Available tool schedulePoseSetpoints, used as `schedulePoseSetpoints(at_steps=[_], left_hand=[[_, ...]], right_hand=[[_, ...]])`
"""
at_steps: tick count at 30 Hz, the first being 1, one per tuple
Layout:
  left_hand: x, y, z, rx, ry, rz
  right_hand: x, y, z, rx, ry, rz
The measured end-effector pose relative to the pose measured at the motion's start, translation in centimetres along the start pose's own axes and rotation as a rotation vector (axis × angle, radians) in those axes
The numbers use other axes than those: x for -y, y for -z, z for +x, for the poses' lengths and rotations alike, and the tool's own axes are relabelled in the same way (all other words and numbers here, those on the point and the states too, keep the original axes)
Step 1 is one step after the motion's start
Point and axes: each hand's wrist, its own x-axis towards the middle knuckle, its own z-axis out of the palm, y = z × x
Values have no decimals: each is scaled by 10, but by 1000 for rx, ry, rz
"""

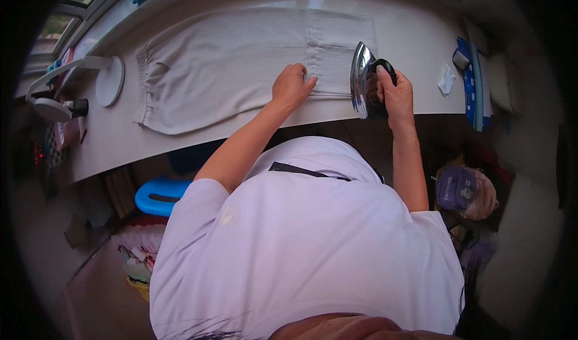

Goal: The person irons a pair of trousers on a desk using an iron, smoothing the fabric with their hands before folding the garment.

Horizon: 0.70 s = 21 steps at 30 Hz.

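A pair of light grey trousers lies folded lengthwise on a pale desk, with its gathered elastic waist at the left and the leg hems at the right. My left hand rests at the near edge of the trouser legs, fingers bent over the cloth near a crosswise seam; whether it pinches the fabric cannot be told. At the hem end my right hand grips the black handle of a clothes iron. The iron is tipped up, its shiny soleplate facing left. Whether its lower edge touches the desk is unclear.
A white desk lamp stands at the left beside a small dark container. To the right lie a crumpled white tissue and a blue packet. Below the desk are a blue plastic seat and a purple and pink bag.
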Motion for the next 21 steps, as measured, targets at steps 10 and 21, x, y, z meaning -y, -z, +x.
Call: schedulePoseSetpoints(at_steps=[10,21], left_hand=[[-16,-19,-13,-80,236,22],[-3,-31,-24,-249,280,-196]], right_hand=[[-5,4,43,206,229,-419],[-9,-67,91,531,422,-775]])
